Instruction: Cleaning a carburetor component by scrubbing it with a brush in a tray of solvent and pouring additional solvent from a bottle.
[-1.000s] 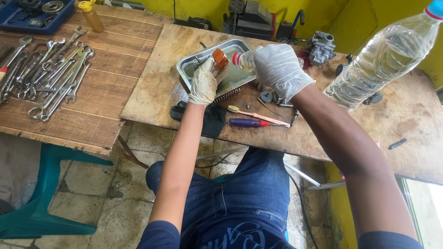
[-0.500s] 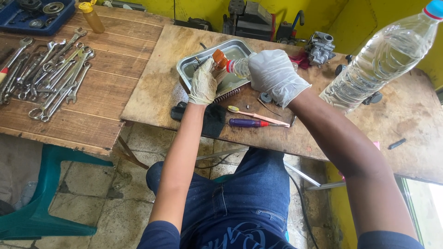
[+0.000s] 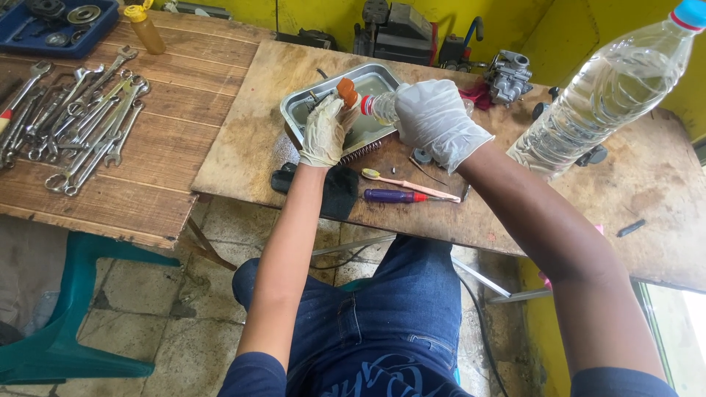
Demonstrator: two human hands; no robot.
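My left hand (image 3: 323,131) pinches a small orange part (image 3: 346,91) with its fingers closed tight on it. I hold it up over the metal tray (image 3: 303,109) on the bench (image 3: 243,154). My right hand (image 3: 439,121) is wrapped around a little clear bottle (image 3: 381,106). The bottle lies on its side, and its mouth points left at the orange part. They look like they touch, but I cannot be sure. My left hand is the nearer one to the part. In front of the tray lie a toothbrush (image 3: 404,181) and a purple screwdriver (image 3: 401,195). A big water bottle (image 3: 603,92) stands far to the right of the tray.
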